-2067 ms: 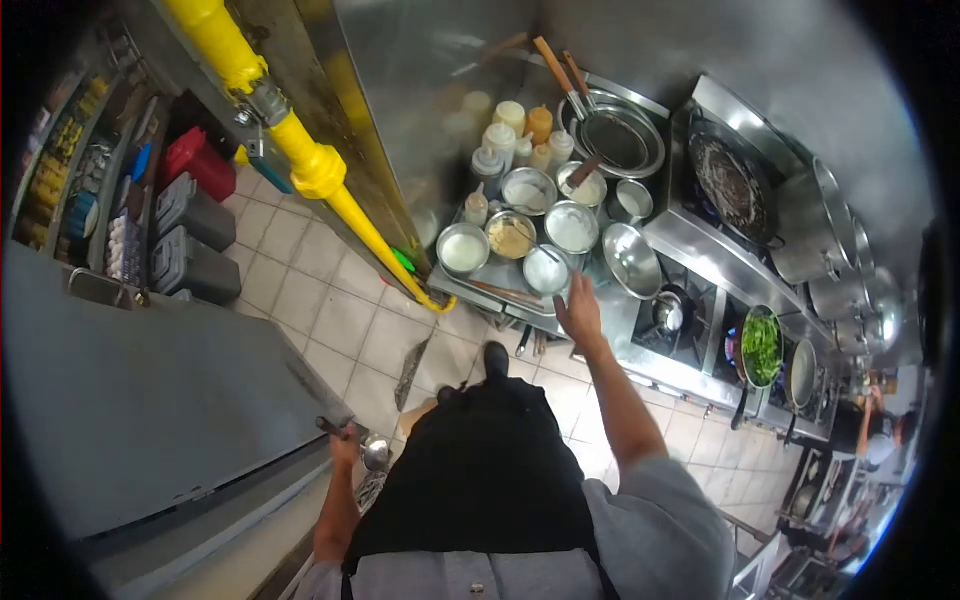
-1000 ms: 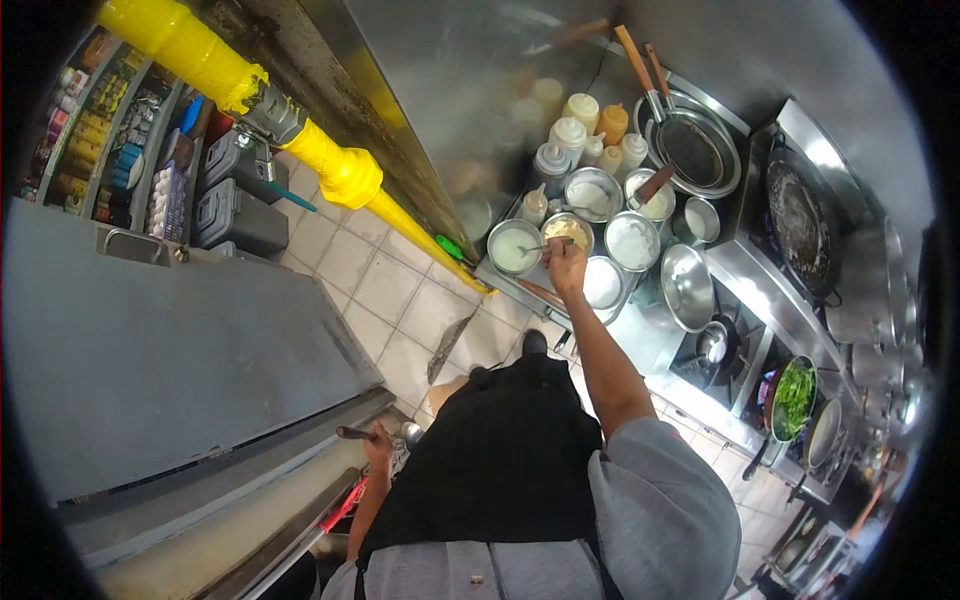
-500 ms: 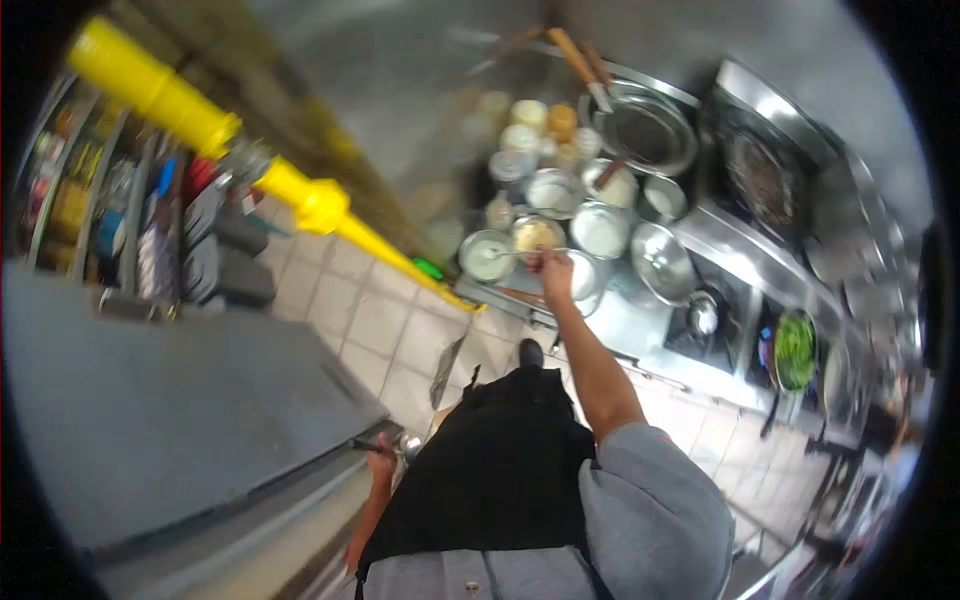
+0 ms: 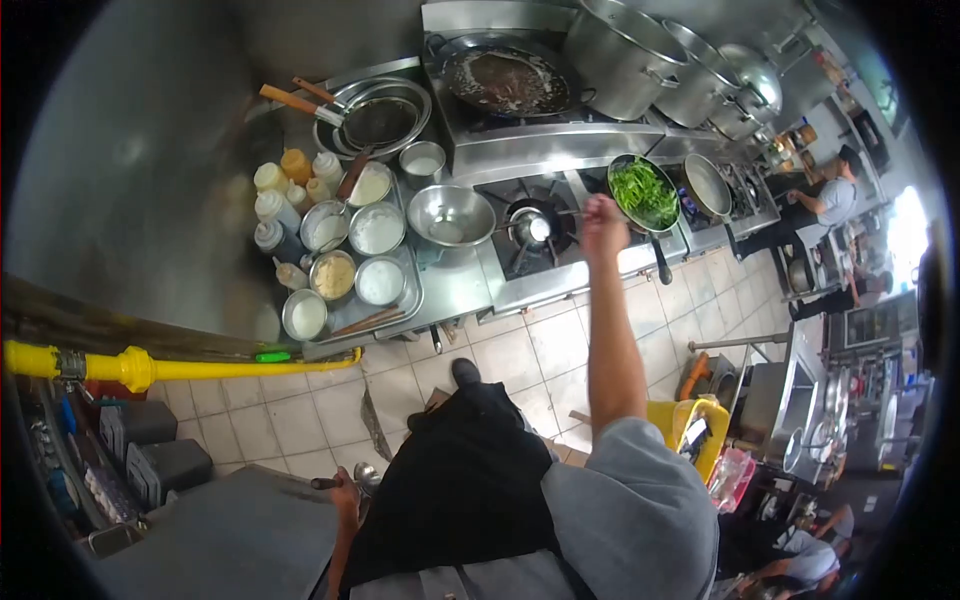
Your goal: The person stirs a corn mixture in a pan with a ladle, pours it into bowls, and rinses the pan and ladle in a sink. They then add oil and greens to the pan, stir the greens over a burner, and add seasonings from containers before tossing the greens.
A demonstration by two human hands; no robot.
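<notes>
My right hand [image 4: 604, 232] is closed beside the pan of green leaves [image 4: 643, 193], at its left edge; what it grips is too small to make out, though a spoon was in it earlier. Low on the left, my left hand [image 4: 343, 491] is wrapped round the dark handle of a ladle [image 4: 368, 478]. Left of the pan, a small metal pot [image 4: 531, 229] sits on a burner. An empty steel bowl [image 4: 451, 215] stands on the counter beside a tray [image 4: 413, 290] holding several containers of white and yellowish contents.
Squeeze bottles [image 4: 271, 206] stand behind the containers. A large wok [image 4: 505, 76] and tall pots [image 4: 622, 58] line the back. A pale pan [image 4: 707, 184] sits farther right. A yellow pipe [image 4: 230, 369] runs at left. Other people [image 4: 836, 200] are at the right.
My view has turned right. My right hand has moved from the containers to the pan of leaves. My left hand still holds the ladle.
</notes>
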